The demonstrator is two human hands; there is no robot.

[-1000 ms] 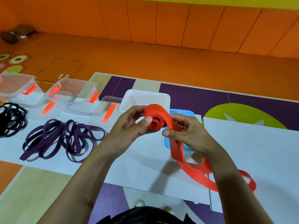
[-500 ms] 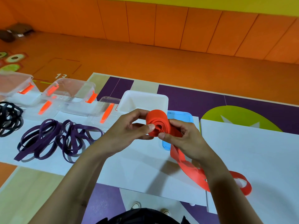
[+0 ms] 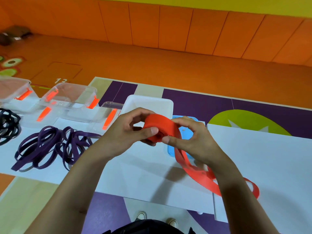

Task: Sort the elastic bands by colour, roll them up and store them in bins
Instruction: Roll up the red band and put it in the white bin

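Red band [image 3: 161, 124] — one, part-rolled — left hand [image 3: 125, 134], right hand [image 3: 190, 142] pinch it.

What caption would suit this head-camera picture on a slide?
Left hand and right hand roll up a red elastic band, its tail trailing on the white sheet; purple bands lie nearby.

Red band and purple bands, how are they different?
The red band is wide; the purple bands are narrower. The red band is partly rolled, held up by the left hand and right hand; the purple bands lie loose and tangled on the white sheet. The red band is one; the purple bands are many. Both are stretchy loops, not in a bin yet.
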